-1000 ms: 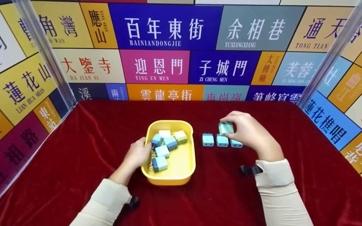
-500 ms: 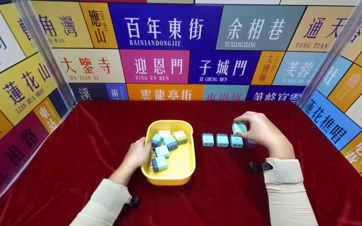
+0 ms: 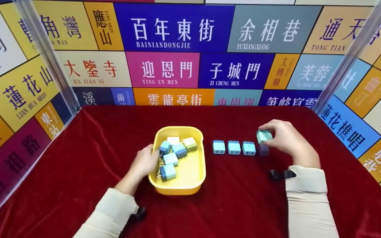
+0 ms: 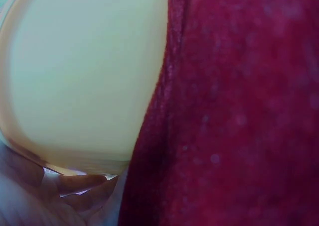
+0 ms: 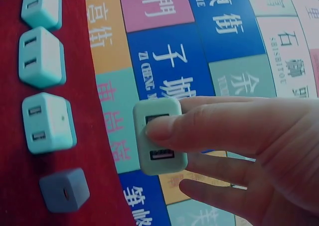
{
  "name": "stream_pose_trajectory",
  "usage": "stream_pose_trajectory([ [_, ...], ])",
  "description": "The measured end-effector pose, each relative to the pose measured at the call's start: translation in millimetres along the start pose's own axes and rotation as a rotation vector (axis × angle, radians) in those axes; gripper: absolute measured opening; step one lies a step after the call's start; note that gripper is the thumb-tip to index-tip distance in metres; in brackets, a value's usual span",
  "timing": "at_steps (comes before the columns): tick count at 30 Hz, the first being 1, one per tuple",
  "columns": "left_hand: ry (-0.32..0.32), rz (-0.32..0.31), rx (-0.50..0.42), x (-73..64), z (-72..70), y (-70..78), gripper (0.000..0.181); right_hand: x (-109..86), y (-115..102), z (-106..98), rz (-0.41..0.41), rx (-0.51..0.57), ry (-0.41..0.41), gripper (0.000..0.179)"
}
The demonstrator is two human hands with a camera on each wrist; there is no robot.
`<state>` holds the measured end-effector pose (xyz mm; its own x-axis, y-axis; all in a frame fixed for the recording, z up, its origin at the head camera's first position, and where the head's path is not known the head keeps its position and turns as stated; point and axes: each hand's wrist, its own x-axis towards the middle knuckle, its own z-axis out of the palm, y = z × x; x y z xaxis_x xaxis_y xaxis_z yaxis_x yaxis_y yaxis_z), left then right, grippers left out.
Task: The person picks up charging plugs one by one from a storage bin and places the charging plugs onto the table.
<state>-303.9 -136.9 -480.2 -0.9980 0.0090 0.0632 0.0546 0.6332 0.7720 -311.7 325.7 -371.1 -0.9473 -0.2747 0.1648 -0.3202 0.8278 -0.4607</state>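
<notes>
My right hand (image 3: pixel 284 137) pinches a teal USB charger (image 3: pixel 264 136), held above the right end of a row on the cloth. In the right wrist view the thumb overlaps one of the two ports of this charger (image 5: pixel 158 136). Three light-blue USB chargers (image 3: pixel 233 147) stand in that row, ports facing me, with a small dark purple-grey block (image 3: pixel 264 150) at its right end. My left hand (image 3: pixel 147 161) grips the left rim of a yellow plastic tub (image 3: pixel 192 172). Several blue, white and yellowish chargers (image 3: pixel 170 159) lie jumbled inside, mostly toward its left and far side.
Dark red velvet cloth (image 3: pixel 236 205) covers the table. Behind it rise walls printed with coloured street-name signs (image 3: pixel 174 28). Clear upright posts stand at the left (image 3: pixel 50 56) and right (image 3: pixel 349 59) back corners.
My right hand has moved rightward along the row with the teal charger, uncovering the third light-blue charger and the dark block. The left hand and tub have stayed put.
</notes>
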Motion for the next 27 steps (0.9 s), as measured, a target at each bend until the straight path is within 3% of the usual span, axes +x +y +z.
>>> stream_pose_trajectory([
  [7, -0.015, -0.044, 0.013, -11.1, -6.0, 15.3, 0.039, -4.7, 21, -4, 0.075, 0.004, -0.006, 0.048],
  [20, -0.009, -0.044, 0.004, -10.4, -4.9, 14.8, 0.038, -11.4, 50, 1, 0.113, -0.003, -0.015, 0.051],
  [21, -0.007, -0.016, -0.009, -1.6, -0.1, -0.6, 0.038, -11.9, 53, 1, 0.119, 0.000, -0.020, 0.051],
  [27, -0.012, -0.016, -0.014, -2.1, -0.5, 0.5, 0.040, -14.9, 67, 7, 0.182, 0.034, -0.054, 0.054],
])
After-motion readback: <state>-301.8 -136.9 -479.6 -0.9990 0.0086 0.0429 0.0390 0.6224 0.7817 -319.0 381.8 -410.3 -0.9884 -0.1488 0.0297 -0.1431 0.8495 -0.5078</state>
